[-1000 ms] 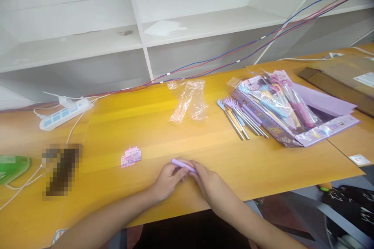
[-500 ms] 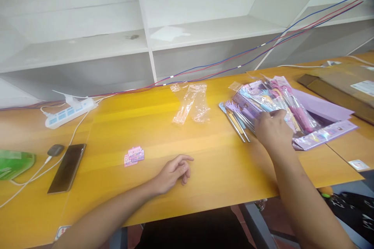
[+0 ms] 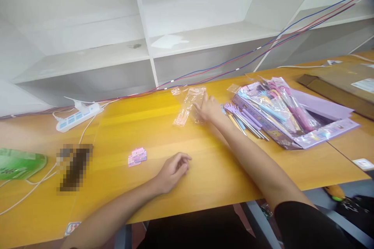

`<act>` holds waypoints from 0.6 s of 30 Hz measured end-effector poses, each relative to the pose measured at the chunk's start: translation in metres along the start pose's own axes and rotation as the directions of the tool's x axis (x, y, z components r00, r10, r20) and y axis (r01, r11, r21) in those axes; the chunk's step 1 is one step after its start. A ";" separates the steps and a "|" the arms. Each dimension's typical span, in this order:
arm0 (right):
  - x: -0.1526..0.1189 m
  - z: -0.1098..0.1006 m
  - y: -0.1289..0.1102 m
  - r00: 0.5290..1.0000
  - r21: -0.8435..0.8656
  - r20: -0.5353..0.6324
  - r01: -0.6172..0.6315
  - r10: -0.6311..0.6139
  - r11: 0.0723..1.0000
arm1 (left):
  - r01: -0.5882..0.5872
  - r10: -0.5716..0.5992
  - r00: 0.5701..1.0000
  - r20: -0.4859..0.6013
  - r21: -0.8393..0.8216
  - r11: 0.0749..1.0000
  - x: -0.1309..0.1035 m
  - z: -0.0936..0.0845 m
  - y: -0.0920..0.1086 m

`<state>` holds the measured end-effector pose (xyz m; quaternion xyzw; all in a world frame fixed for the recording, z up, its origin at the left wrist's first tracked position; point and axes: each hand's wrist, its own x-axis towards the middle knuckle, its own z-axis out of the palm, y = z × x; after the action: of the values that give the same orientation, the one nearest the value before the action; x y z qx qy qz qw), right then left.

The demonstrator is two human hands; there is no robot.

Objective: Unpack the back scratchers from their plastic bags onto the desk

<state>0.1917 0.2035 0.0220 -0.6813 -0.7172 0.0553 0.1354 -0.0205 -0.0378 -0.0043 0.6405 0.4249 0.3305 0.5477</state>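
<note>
Head view gives me both of the person's bare hands over the wooden table [image 3: 163, 136]. From my remote seat, I read the right hand [image 3: 207, 109] as open: its fingers are spread above the clear plastic bags [image 3: 183, 113] near the table's back edge, not closed around them. Whether a fingertip touches the film I cannot tell. The bags lie flat and overlapping within that arm's stretch, perhaps so one can be peeled from the other.

Near the table's front edge the left hand [image 3: 174, 172] rests, fingers loosely curled; I see nothing in it. I take that as a waiting pose, close to the body.

Right beside the right forearm I have the loose claw-headed rods [image 3: 246, 121], claws toward the back edge, metal ends toward the front. They are lined up roughly alike, which I suppose makes them easy to pick out singly. Just past them, toward the table's right end, the purple printed box [image 3: 327, 134] stands open, its wall apparently keeping the film-wrapped rods [image 3: 300, 113] apart from the loose ones.

Left of the left hand, well in from the front edge, small pink cards [image 3: 137, 157] overlap in a little stack, handy for that side, I judge. Farther toward the back left corner sits a white power strip [image 3: 78, 117].
</note>
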 end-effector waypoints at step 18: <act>0.003 0.007 0.017 0.986 0.185 0.159 0.018 -0.048 0.983 | 0.337 -0.086 0.740 -0.667 0.257 0.906 0.214 -0.065 0.002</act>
<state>0.2061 0.2083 0.0108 -0.6473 -0.7289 0.1742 0.1394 0.0123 0.1835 0.0006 0.5243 0.7103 0.3797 0.2765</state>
